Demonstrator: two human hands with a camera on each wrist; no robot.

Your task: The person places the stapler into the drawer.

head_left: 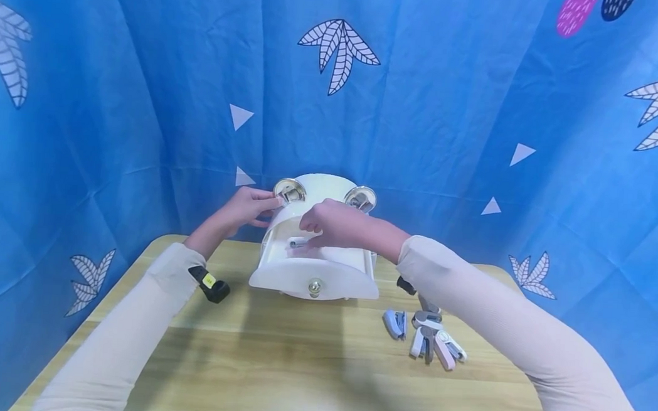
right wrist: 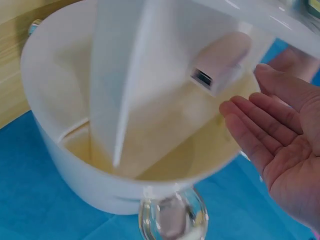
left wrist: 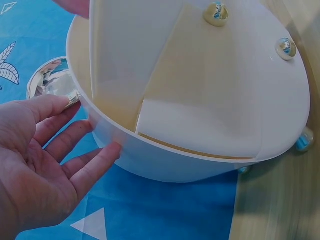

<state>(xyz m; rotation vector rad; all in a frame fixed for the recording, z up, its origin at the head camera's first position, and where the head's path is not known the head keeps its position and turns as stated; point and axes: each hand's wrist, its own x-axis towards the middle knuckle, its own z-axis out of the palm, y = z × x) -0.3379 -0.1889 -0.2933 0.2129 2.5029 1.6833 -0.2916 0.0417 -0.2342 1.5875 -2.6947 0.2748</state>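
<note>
A white rounded drawer box (head_left: pixel 320 186) with gold round pieces (head_left: pixel 289 190) stands on the table, its drawer (head_left: pixel 316 277) pulled out. My left hand (head_left: pixel 246 208) is at its left side; in the left wrist view, thumb and forefinger pinch the rim of one gold piece (left wrist: pixel 50 82), the other fingers resting near or on the wall. Over the drawer reaches my right hand (head_left: pixel 339 224). In the right wrist view a pale pink mini stapler (right wrist: pixel 222 57) lies inside the drawer, close to the extended fingertips of my right hand (right wrist: pixel 285 135), which hold nothing visible.
To the right of the box, on the wooden table (head_left: pixel 274 365), lie a blue mini stapler (head_left: pixel 394 324) and a cluster of several grey, white and pink ones (head_left: pixel 446 350). A blue patterned curtain (head_left: pixel 322 129) hangs behind and at both sides.
</note>
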